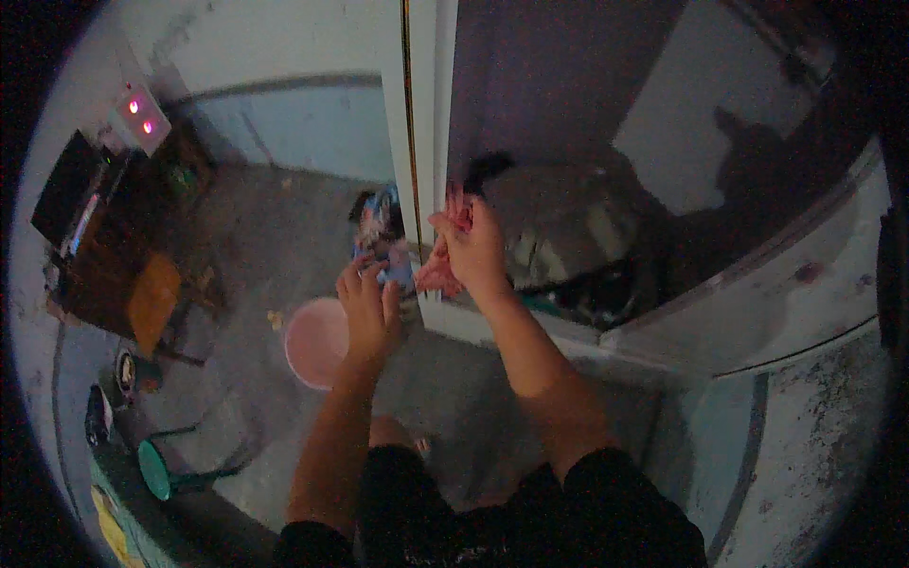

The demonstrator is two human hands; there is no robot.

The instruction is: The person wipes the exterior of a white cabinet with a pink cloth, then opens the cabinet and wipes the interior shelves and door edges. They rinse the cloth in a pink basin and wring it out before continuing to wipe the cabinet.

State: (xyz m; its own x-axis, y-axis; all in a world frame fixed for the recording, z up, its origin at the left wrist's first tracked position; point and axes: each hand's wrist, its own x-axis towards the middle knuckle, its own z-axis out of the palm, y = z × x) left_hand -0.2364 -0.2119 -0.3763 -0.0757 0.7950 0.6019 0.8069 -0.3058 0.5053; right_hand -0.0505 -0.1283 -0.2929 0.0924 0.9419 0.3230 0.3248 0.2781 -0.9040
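My right hand (474,245) grips a crumpled pink cloth (442,273) at the edge of a white upright frame (434,106). The lower part of the cloth hangs over the frame near its foot. My left hand (369,302) is held out to the left of the frame, its fingers apart and nothing visible in them. Beyond its fingertips is a blurred, multicoloured pile (380,220) that I cannot identify. Below and left of that hand, a round pink basin (316,348) is partly hidden by my wrist and forearm.
Right of the frame, a dark recess holds a bulky, dim bundle (568,227) behind a white ledge (667,355). Along the left wall are a dark desk (106,277), an orange-brown panel (154,302), a lit power box (142,117) and a green stool (156,468).
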